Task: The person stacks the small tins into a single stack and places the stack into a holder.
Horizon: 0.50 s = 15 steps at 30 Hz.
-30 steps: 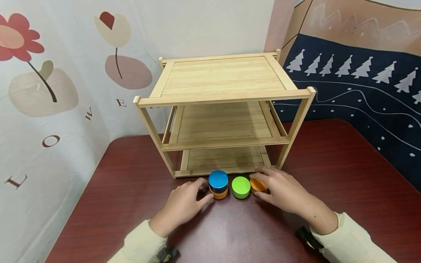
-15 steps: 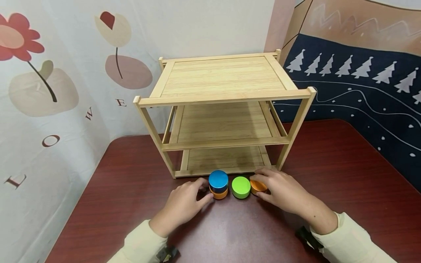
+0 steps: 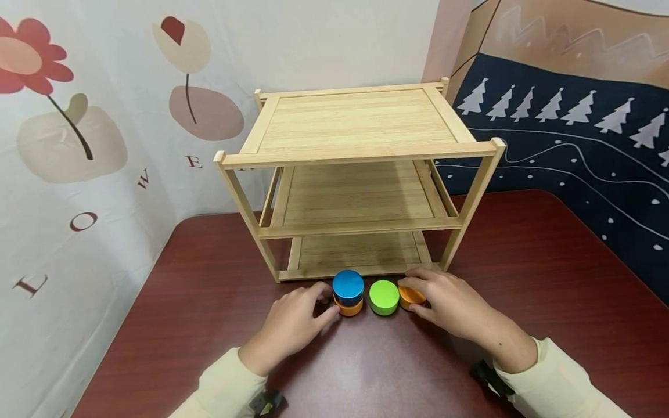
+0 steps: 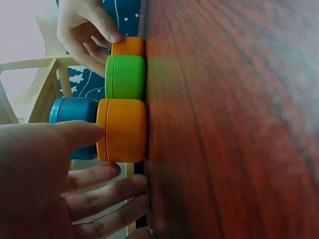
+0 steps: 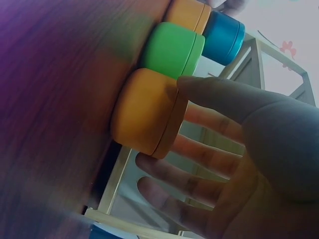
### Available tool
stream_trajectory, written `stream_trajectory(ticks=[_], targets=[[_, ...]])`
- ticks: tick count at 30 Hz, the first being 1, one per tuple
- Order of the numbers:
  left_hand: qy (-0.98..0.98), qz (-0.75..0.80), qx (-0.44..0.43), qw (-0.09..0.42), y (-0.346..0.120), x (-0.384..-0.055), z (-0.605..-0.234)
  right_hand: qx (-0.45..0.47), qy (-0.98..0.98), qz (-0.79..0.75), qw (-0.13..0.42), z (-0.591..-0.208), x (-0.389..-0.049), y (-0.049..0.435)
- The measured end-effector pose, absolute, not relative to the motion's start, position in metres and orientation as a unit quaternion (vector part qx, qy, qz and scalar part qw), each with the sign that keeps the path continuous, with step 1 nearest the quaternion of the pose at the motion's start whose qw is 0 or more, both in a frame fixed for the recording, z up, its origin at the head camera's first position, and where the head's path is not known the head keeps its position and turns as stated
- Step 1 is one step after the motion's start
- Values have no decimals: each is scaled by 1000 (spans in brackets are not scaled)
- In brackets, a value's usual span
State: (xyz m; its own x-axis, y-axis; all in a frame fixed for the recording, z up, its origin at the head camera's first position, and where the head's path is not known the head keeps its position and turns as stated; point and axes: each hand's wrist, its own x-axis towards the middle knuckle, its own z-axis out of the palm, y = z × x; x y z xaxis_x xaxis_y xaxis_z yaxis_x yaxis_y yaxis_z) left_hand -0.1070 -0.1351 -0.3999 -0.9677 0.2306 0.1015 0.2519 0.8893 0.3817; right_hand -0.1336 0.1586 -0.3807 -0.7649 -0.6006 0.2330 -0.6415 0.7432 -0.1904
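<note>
Left hand (image 3: 294,320) pinches one orange jar (image 4: 127,132) (blue jar (image 3: 348,284) atop); right hand (image 3: 452,302), a second orange jar (image 3: 410,296); green jar (image 3: 384,296) between.

Two orange jars (image 4: 128,132), one green jar (image 3: 384,297), one blue jar (image 3: 348,284), one rack (image 3: 360,119).

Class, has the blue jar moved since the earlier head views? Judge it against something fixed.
No. The blue jar keeps its place just in front of the wooden shelf, so there is no direction to give.
</note>
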Motion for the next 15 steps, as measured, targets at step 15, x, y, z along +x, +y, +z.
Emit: stream_trajectory(ticks=[15], targets=[[-973,-196,-121,30,-135,-108,-401,328,-933,131,64,-381,-133,157]])
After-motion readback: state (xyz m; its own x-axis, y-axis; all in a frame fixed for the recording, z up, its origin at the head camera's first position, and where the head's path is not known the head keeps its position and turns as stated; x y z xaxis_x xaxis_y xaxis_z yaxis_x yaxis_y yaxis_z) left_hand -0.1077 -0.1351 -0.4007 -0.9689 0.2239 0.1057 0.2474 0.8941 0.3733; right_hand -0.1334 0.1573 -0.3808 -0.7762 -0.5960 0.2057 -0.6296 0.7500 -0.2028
